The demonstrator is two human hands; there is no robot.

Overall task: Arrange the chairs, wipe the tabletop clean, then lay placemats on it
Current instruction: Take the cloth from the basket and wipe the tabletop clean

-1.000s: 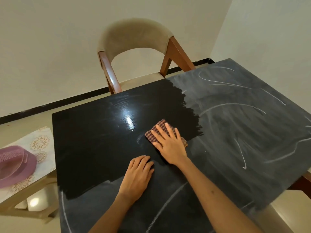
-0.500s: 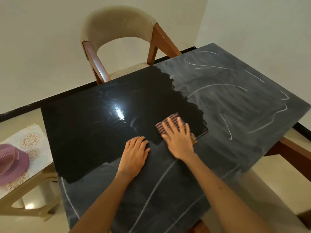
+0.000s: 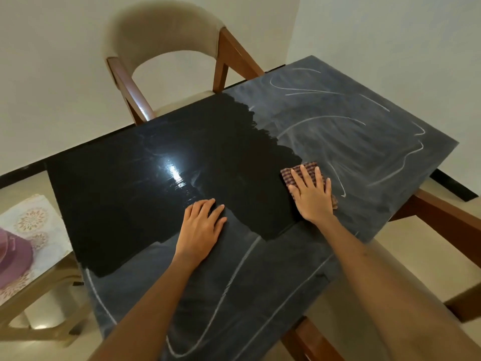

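Tabletop [image 3: 351,142] was half done when we looked: glossy black on the left and centre, dusty grey w/ white chalky streaks on the right and along the near edge. We saw the right hand [image 3: 313,198] flat on a checked cloth [image 3: 303,171], fingers straight and slightly spread, pressing it down right at the border btw. clean and dusty zones. Cloth stuck out past the fingertips and at the right of the palm. Left hand [image 3: 200,230] lay palm-down on the bare top, fingers straight and close together, holding nothing, near the right hand but apart from it. Padded wooden chair [image 3: 161,29] stood at the far side, seat tucked partly under the table. Off the left edge we noted patterned placemats [image 3: 33,225] on a light side table [image 3: 39,290], w/ a purple hat [image 3: 13,259] on top of them.
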